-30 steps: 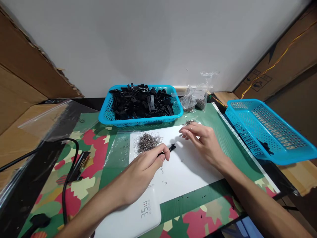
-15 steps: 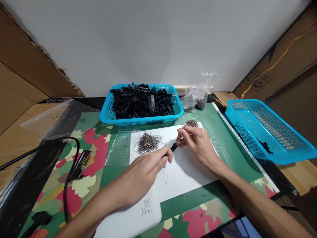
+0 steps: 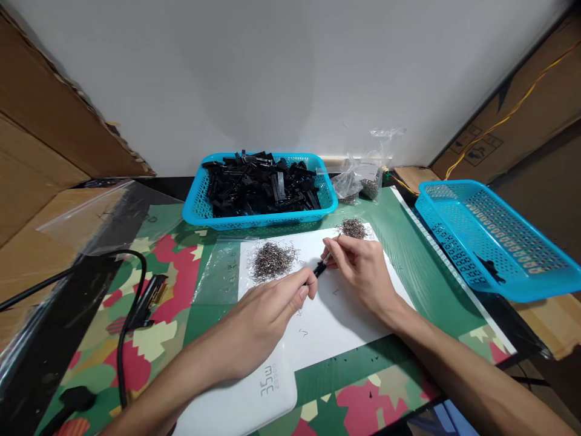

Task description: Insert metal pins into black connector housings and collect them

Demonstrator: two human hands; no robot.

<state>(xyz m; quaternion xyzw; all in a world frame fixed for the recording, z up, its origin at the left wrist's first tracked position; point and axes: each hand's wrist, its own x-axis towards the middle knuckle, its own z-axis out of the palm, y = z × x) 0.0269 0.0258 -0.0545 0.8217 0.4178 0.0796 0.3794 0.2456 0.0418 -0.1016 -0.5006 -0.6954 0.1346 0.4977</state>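
Note:
My left hand (image 3: 272,309) is closed on a small black plastic part (image 3: 320,268), whose far end sticks out past the fingertips over a white sheet of paper (image 3: 349,321). Pinched in my right hand (image 3: 361,266) is a thin metal tool (image 3: 325,258), its tip at the end of the black part; the fingers hide most of it. A pile of small bent wire pieces (image 3: 273,260) lies beyond my left hand. Behind my right hand sits a smaller wire pile (image 3: 353,228). A few loose wires (image 3: 303,332) are scattered on the paper.
A blue basket (image 3: 254,223) full of black plastic parts stands at the back. Another blue basket (image 3: 521,293) at right holds a few black pieces. Plastic bags (image 3: 370,181) stand by the wall. A white power bank (image 3: 240,399) and black cable (image 3: 121,351) lie near my left arm.
My right hand has shifted slightly, and the tool's tip is lower against the black part. My left hand keeps its place and grip.

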